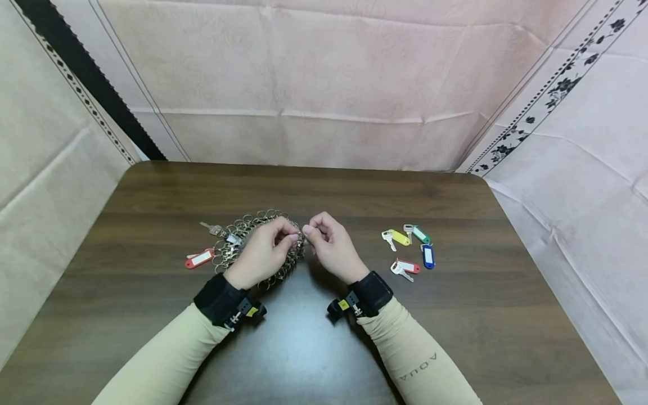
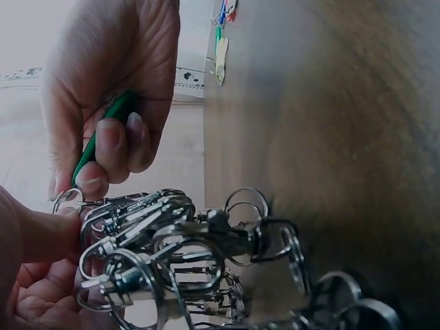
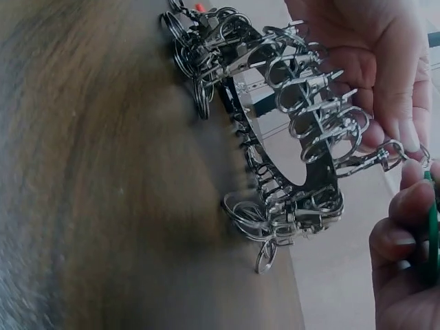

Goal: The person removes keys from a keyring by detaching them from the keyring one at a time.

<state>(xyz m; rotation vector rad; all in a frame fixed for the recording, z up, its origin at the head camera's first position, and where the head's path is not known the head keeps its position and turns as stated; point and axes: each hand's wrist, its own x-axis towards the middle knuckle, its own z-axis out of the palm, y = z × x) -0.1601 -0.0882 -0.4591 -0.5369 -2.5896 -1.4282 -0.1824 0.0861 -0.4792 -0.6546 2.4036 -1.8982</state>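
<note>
An oval metal key holder (image 1: 248,225) stands on the table, its dark band (image 3: 297,184) hung all round with snap clips and split rings. My left hand (image 1: 265,247) is at its right side, thumb and finger pinching a small split ring (image 2: 67,198) at the end of one clip. Close beside it, my right hand (image 1: 331,244) holds a green key tag (image 2: 122,108) in its curled fingers, one end of the tag at that ring. A red key tag (image 1: 199,259) and a key (image 1: 212,228) stick out from the holder's left side.
To the right on the wooden table (image 1: 486,337) lie loose key tags: a yellow one (image 1: 400,238), a green one (image 1: 421,234), a blue one (image 1: 428,256) and a red one (image 1: 408,266), some with silver keys. Pale cloth (image 1: 324,73) hangs behind the table.
</note>
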